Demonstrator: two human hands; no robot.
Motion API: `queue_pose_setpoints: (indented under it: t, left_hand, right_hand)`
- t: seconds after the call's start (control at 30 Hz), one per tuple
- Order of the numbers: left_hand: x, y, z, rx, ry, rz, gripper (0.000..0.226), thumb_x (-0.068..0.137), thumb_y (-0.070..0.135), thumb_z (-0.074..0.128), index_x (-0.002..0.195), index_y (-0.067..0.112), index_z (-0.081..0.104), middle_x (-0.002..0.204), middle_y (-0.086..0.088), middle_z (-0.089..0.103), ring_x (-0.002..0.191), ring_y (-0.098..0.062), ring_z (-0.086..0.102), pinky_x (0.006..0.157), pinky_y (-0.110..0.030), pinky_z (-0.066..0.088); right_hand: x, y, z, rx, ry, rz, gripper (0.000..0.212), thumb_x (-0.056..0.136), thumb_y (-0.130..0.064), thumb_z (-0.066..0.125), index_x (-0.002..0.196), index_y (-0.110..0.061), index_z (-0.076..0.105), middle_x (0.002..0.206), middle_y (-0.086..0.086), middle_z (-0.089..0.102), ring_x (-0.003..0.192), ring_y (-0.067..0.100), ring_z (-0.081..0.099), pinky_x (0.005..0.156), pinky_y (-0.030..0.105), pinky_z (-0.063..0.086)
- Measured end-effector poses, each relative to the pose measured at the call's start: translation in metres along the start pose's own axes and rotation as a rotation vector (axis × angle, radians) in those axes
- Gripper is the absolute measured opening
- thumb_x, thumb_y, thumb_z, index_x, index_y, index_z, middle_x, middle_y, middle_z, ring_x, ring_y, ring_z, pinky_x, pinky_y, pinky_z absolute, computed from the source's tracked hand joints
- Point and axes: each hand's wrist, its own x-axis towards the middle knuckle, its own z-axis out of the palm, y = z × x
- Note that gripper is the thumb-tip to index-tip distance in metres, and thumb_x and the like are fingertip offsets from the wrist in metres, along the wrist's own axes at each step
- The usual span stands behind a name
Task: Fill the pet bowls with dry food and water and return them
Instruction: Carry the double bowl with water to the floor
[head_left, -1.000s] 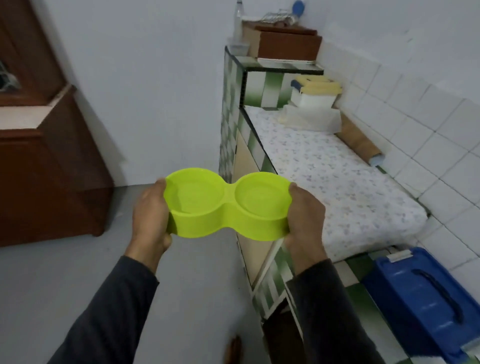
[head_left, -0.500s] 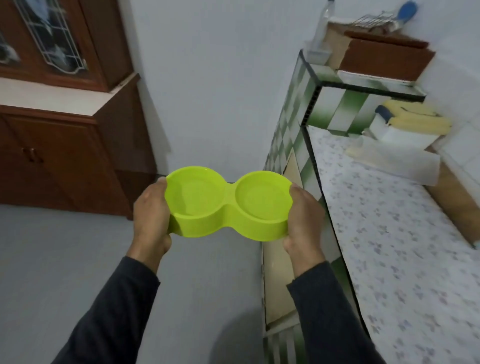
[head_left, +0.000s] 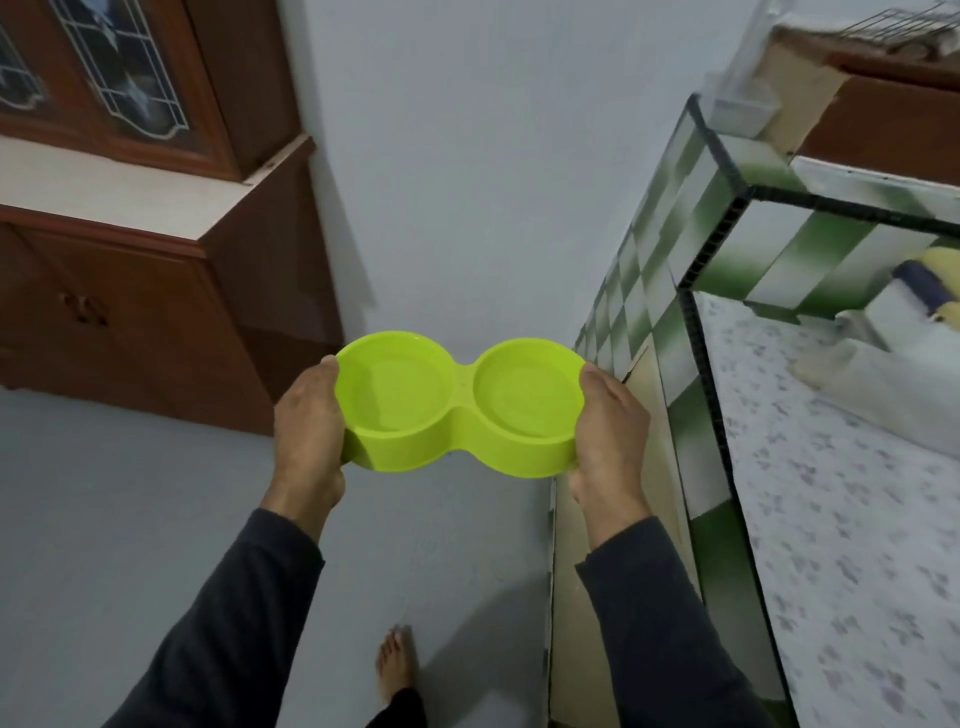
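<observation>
A lime-green double pet bowl (head_left: 460, 410) is held level in front of me, above the grey floor. Both of its round wells look empty. My left hand (head_left: 309, 423) grips the bowl's left end, thumb on the rim. At the right end, my right hand (head_left: 610, 423) holds it the same way. Dark sleeves cover both forearms.
A green-and-white tiled counter (head_left: 691, 332) with a patterned cloth top (head_left: 841, 519) runs along the right, close to my right hand. A dark wooden cabinet (head_left: 156, 312) with glass doors stands at the left against the wall. My bare foot (head_left: 397, 662) shows on the floor below.
The view has swung left: the counter slid to the right edge and the blue box dropped out of sight, while the wooden cabinet came into view. Both hands keep the same hold on the bowl.
</observation>
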Motion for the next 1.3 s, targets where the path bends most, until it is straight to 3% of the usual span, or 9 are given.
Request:
queue_pose_setpoints:
  t: [0.17,0.27,0.4,0.53,0.63,0.83,0.9,1.1,1.3]
  left_hand:
    - [0.061,0.007,0.015,0.001,0.018,-0.020,0.024,0.095,0.048,0.060,0.093,0.031,0.076,0.109,0.005,0.075,0.113,-0.024,0.067,0.105,-0.059,0.050]
    - [0.100,0.010,0.024,0.025,0.012,-0.017,0.025,0.097,0.045,0.059,0.084,0.036,0.078,0.097,0.009,0.074,0.102,-0.021,0.067,0.101,-0.056,0.051]
    - [0.147,0.012,0.038,0.045,0.014,-0.058,0.029,0.100,0.042,0.055,0.080,0.041,0.075,0.101,0.010,0.071,0.118,-0.030,0.063,0.105,-0.057,0.049]
    - [0.189,0.010,0.052,0.045,0.045,-0.097,0.028,0.100,0.041,0.054,0.081,0.036,0.074,0.096,0.009,0.069,0.104,-0.023,0.062,0.103,-0.058,0.048]
    - [0.222,0.005,0.063,0.045,0.081,-0.125,0.025,0.099,0.048,0.055,0.098,0.030,0.073,0.109,0.009,0.069,0.110,-0.020,0.062,0.106,-0.056,0.049]
    - [0.277,-0.011,0.091,0.098,0.112,-0.063,0.033,0.104,0.045,0.051,0.075,0.030,0.056,0.085,0.008,0.052,0.084,-0.013,0.047,0.082,-0.040,0.040]
    - [0.295,-0.016,0.100,0.096,0.139,-0.055,0.031,0.104,0.045,0.051,0.078,0.029,0.056,0.090,-0.001,0.047,0.085,-0.015,0.045,0.079,-0.038,0.037]
    - [0.338,-0.030,0.129,0.091,0.247,-0.107,0.034,0.104,0.046,0.051,0.077,0.030,0.064,0.090,0.004,0.053,0.089,-0.017,0.049,0.082,-0.041,0.043]
    - [0.379,-0.040,0.147,0.102,0.311,-0.129,0.031,0.106,0.042,0.046,0.083,0.029,0.063,0.090,0.007,0.054,0.090,-0.017,0.050,0.083,-0.041,0.043]
  right_hand:
    - [0.044,0.000,0.051,0.029,-0.019,-0.012,0.025,0.098,-0.015,0.061,0.084,-0.033,0.070,0.094,-0.020,0.069,0.096,0.004,0.066,0.090,0.027,0.050]
    - [0.069,0.003,0.085,0.026,-0.007,0.006,0.021,0.099,-0.015,0.061,0.089,-0.030,0.072,0.098,-0.016,0.071,0.098,0.008,0.067,0.086,0.026,0.051]
    - [0.104,0.013,0.123,0.032,-0.017,0.023,0.015,0.100,-0.018,0.060,0.105,-0.025,0.072,0.104,-0.015,0.070,0.103,0.009,0.066,0.092,0.029,0.052]
    - [0.141,0.024,0.160,0.019,-0.021,0.043,0.018,0.099,-0.020,0.062,0.112,-0.020,0.074,0.109,-0.009,0.073,0.108,0.013,0.067,0.100,0.036,0.053]
    - [0.170,0.036,0.184,-0.010,-0.057,0.058,0.016,0.099,-0.025,0.062,0.108,-0.026,0.075,0.113,-0.009,0.073,0.110,0.012,0.066,0.099,0.036,0.053]
    - [0.227,0.051,0.226,-0.007,-0.106,0.066,0.017,0.102,-0.019,0.058,0.109,-0.024,0.072,0.109,-0.009,0.072,0.106,0.010,0.065,0.090,0.027,0.050]
    - [0.249,0.054,0.239,-0.011,-0.138,0.079,0.016,0.102,-0.020,0.058,0.106,-0.026,0.072,0.109,-0.012,0.072,0.108,0.011,0.065,0.095,0.032,0.051]
    - [0.313,0.065,0.277,-0.038,-0.195,0.145,0.016,0.098,-0.025,0.063,0.098,-0.029,0.078,0.103,-0.015,0.076,0.107,0.012,0.067,0.102,0.047,0.053]
    - [0.362,0.079,0.314,-0.040,-0.250,0.154,0.015,0.096,-0.021,0.064,0.098,-0.027,0.078,0.105,-0.010,0.077,0.108,0.014,0.067,0.106,0.048,0.049]
